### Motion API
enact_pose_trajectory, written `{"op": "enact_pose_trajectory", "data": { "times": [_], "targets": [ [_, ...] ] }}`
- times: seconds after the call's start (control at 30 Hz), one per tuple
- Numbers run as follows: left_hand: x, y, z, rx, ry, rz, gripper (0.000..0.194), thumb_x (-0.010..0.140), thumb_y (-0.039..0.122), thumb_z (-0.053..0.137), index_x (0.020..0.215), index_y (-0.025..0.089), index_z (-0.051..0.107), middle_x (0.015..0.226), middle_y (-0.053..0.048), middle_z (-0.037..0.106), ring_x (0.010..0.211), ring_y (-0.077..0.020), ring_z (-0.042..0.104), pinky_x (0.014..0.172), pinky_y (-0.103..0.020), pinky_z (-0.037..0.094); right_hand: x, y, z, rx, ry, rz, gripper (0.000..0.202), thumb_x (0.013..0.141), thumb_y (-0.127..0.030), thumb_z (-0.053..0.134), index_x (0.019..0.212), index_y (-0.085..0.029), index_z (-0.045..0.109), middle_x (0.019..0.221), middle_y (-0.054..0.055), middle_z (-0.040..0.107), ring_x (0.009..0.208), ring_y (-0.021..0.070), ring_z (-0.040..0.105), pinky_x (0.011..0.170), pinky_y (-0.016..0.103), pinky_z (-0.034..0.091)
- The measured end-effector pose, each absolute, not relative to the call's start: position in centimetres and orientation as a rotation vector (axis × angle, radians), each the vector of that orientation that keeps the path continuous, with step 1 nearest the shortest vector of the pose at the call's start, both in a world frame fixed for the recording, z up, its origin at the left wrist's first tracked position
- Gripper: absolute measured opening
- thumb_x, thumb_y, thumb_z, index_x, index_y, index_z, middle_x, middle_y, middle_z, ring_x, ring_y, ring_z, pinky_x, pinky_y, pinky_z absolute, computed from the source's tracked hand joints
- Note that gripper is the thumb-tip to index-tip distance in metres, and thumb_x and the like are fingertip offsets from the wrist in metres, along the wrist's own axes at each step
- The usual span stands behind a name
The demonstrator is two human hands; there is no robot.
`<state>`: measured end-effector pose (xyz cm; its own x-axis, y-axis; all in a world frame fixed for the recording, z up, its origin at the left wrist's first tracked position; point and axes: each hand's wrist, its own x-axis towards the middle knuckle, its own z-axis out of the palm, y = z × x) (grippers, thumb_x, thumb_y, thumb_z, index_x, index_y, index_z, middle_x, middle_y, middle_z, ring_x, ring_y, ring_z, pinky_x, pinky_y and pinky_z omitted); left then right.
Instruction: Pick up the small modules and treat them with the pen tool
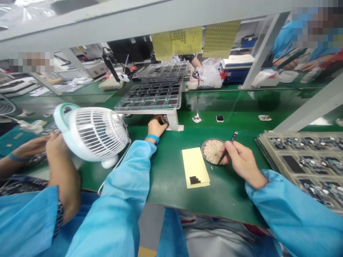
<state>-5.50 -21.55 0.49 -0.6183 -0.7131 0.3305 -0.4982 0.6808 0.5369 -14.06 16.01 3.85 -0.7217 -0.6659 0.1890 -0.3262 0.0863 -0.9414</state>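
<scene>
My left hand (157, 127), with a blue band at the wrist, reaches under the front edge of a raised white stand. Its fingers are closed on a small silvery part (164, 119), mostly hidden by the hand and the stand's leg. In my right hand (242, 159) are dark tweezers (234, 138), tips pointing down at the right rim of a round dish (211, 148) full of small pale bits. Left of the dish lies a pad of yellow paper (194, 162), with black pieces (194, 179) stuck near its bottom edge.
A white fan (99, 132) stands beside my left forearm. Clear trays (148, 95) of dark squares sit on the stand. Watch-like parts (220, 118) lie on the green surface beyond. A tray of assemblies (292, 162) is at right. A co-worker's arms (60, 167) are at left.
</scene>
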Motion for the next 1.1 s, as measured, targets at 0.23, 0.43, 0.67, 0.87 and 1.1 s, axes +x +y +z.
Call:
{"op": "enact_pose_trajectory", "data": {
  "times": [0.23,0.43,0.67,0.87,1.1],
  "targets": [
    [1.7,-15.6,1.3,0.665,-1.982,-1.289,0.058,0.066,0.023,0.082,0.114,0.016,0.051,0.096,-0.008,0.072,0.081,-0.0179,0.070,0.074,-0.029,0.055,-12.7,14.9,3.1,-0.884,1.663,-1.713,0.032,0.080,-0.043,0.076,0.091,-0.018,0.060,0.079,0.003,0.066,0.066,0.0147,0.065,0.059,0.030,0.061],
    [0.8,-7.5,4.9,0.358,-1.979,-2.138,0.049,0.069,0.023,0.083,0.111,0.016,0.059,0.091,-0.005,0.071,0.071,-0.0147,0.069,0.070,-0.030,0.059,-11.7,15.0,2.0,-0.986,1.614,-1.590,0.022,0.087,-0.037,0.069,0.094,-0.018,0.063,0.093,0.007,0.069,0.082,0.0173,0.069,0.075,0.033,0.061],
    [-2.5,-3.6,2.0,0.376,-2.054,-2.215,0.030,0.077,0.032,0.077,0.094,0.015,0.058,0.074,-0.003,0.068,0.059,-0.0133,0.066,0.055,-0.026,0.058,-9.8,14.7,0.7,-1.036,1.593,-1.468,0.018,0.091,-0.035,0.065,0.097,-0.019,0.060,0.094,0.006,0.069,0.084,0.0169,0.071,0.075,0.029,0.060],
    [-1.5,-3.7,-0.3,0.354,-2.124,-2.137,0.024,0.081,0.029,0.073,0.096,0.017,0.058,0.074,-0.001,0.068,0.060,-0.0113,0.066,0.057,-0.022,0.054,-9.9,14.8,0.5,-1.106,1.625,-1.460,0.016,0.093,-0.034,0.062,0.099,-0.019,0.060,0.095,0.005,0.067,0.083,0.0154,0.071,0.073,0.027,0.060],
    [-1.6,-3.6,-0.2,0.389,-2.123,-2.077,0.023,0.083,0.029,0.071,0.097,0.018,0.058,0.075,-0.002,0.068,0.061,-0.0116,0.067,0.056,-0.021,0.054,-9.8,14.8,0.6,-1.063,1.604,-1.491,0.015,0.094,-0.034,0.062,0.097,-0.019,0.060,0.092,0.005,0.069,0.081,0.0157,0.071,0.074,0.029,0.062]
  ]
}}
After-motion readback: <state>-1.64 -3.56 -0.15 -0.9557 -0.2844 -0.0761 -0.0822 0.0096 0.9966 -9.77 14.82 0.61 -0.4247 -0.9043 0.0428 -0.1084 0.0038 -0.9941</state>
